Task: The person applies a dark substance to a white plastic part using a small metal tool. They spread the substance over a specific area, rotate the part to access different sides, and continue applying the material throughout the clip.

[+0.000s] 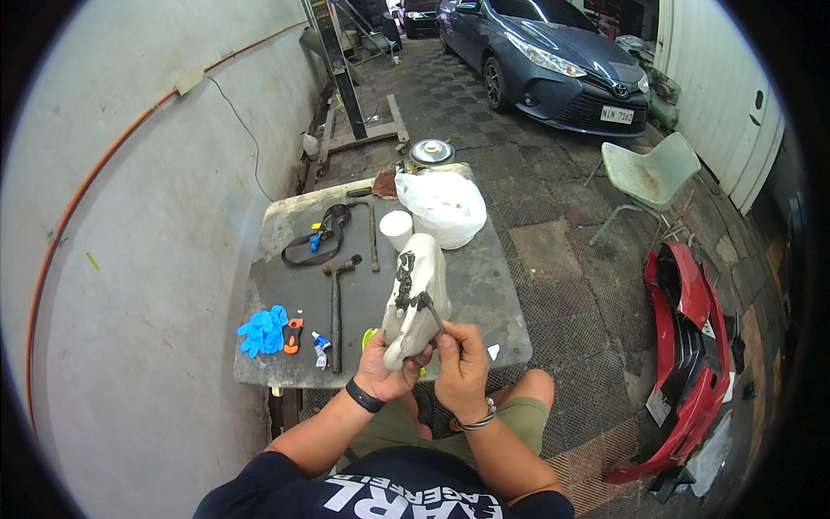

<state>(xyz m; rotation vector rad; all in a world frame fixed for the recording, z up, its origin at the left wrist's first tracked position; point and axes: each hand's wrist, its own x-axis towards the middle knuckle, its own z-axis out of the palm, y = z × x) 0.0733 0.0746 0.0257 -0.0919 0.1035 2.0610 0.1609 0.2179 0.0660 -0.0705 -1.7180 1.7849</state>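
My left hand (383,377) grips the lower end of a cream-white, hollow-looking plastic container (426,285), tilted up over the table's near edge. Black paste (404,278) is smeared in patches along its upper face. Pinched in my right hand (462,367) is a thin dark stick-like tool (437,319), its tip touching the paste. A hammer (336,316) lies left of the container. Beyond the container stand a white cup (396,228) and a bulging white plastic bag (445,212).
The grey table (285,285) also bears blue gloves (264,331), an orange-black cutter (294,336), a small tube (321,341), a black strap (332,227) and a second long-handled tool (373,238). A red bumper (683,372), a chair (648,173) and a dark car (553,65) stand to the right.
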